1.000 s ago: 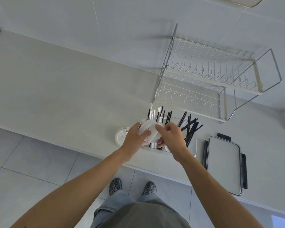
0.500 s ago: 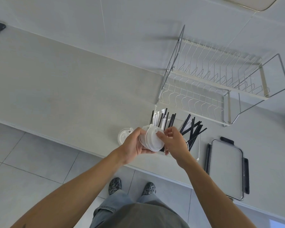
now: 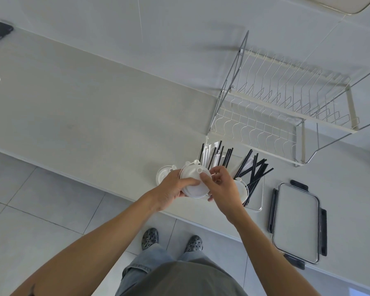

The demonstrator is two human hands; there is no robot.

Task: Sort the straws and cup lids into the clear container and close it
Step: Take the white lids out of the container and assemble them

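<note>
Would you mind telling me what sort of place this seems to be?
Probably a kitchen or café prep area: a wire dish-drying rack stands on a pale countertop by the wall, with a grey tiled floor below.

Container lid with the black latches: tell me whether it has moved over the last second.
No. The container lid lies in the same spot beside the clear container, just in front of the dish rack corner; only the view shifted slightly.

Straws [image 3: 252, 167] in clear container [image 3: 261, 197] on counter [image 3: 94, 124]; container lid [image 3: 297, 223] right of it; dish rack [image 3: 286, 107] behind; loose cup lid [image 3: 161, 175] left.
</note>
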